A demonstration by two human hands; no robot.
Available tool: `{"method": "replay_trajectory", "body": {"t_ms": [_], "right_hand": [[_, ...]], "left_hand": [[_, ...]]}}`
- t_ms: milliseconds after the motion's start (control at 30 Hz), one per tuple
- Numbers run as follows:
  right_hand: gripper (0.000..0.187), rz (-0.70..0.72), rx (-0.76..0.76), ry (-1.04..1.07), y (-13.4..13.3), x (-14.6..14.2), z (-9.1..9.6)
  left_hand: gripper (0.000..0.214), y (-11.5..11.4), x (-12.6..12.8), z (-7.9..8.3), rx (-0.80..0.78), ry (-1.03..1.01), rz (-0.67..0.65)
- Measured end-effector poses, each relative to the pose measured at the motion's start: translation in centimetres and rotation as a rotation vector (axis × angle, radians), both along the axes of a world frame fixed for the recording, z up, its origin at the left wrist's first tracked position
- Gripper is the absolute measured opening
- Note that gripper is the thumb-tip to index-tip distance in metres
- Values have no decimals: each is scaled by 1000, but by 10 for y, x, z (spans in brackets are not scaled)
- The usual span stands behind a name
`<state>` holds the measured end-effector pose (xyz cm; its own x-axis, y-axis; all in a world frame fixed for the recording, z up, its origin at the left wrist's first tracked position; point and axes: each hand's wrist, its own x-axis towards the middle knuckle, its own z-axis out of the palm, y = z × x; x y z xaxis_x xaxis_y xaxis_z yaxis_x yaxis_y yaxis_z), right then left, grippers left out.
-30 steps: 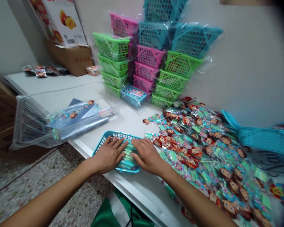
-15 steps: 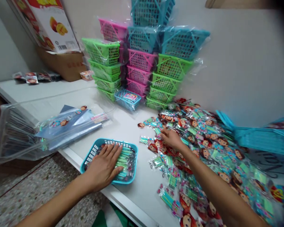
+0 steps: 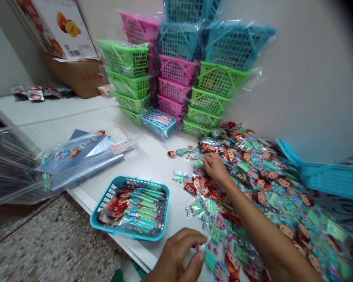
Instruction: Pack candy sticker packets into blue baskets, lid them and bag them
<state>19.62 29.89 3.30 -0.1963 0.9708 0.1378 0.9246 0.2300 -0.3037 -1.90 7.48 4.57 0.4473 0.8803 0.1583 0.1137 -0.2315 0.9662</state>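
Note:
A blue basket (image 3: 104, 209) filled with wrapped cartoon-head packets sits at the table's near edge. My left hand (image 3: 176, 256) hovers low by the table front, fingers curled with the thumb touching a packet (image 3: 211, 258) lying there. My right hand (image 3: 213, 166) reaches over the left side of the big pile of packets (image 3: 267, 184), its fingers bent down onto them. What the right fingers grasp, if anything, is hidden.
Stacks of wrapped green, pink and blue baskets (image 3: 179, 74) stand against the wall. A clear plastic tray (image 3: 14, 156) with sheets lies at left. Cardboard boxes (image 3: 73, 74) sit at back left. Flat blue baskets (image 3: 332, 176) lie at right. Speckled floor is below.
My left hand has lifted off the blue basket and moved right to the packets by the table front. My right hand stays on the pile.

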Motion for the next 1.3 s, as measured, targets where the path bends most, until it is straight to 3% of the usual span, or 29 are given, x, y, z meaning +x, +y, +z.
{"method": "replay_trajectory", "body": {"t_ms": [67, 133, 200, 233, 300, 367, 467, 600, 667, 800, 933, 1033, 1133, 1233, 1300], "right_hand": [[42, -22, 4, 109, -36, 8, 15], [39, 17, -101, 337, -79, 8, 29], [33, 139, -315, 564, -116, 1, 40], [32, 202, -407, 592, -128, -4, 44], [39, 251, -434, 494, -131, -12, 47], [43, 220, -307, 272, -105, -19, 45], [35, 193, -173, 24, -32, -37, 28], [68, 288, -169, -108, 52, -86, -7], [67, 332, -184, -163, 71, -106, -22], [27, 393, -190, -229, 74, -113, -35], [24, 431, -154, -224, 32, -83, -21], [34, 498, -78, -103, -28, -47, 3], [39, 617, 26, 186, -95, -12, 28], [41, 409, 68, 321, -147, 12, 47], [39, 394, 116, 346, -171, 17, 54]], "left_hand": [[27, 6, 31, -4, -316, -153, 192], [52, 17, 53, -4, -539, -375, 357], [56, 28, 66, -2, -690, -639, 348], [51, 33, 70, -1, -757, -751, 332], [40, 37, 74, -1, -900, -883, 336], [38, 35, 73, -4, -1030, -890, 372], [38, 23, 68, -15, -1147, -825, 294], [37, 12, 60, -32, -1198, -801, 179], [36, 12, 55, -39, -1226, -788, 147], [35, 16, 48, -44, -1274, -739, 80], [31, 19, 46, -39, -1329, -738, 67], [26, 19, 44, -34, -1307, -791, 90], [26, 19, 42, -34, -1246, -837, 169], [30, 19, 44, -32, -1188, -868, 199], [27, 20, 46, -27, -1212, -904, 180]]}}
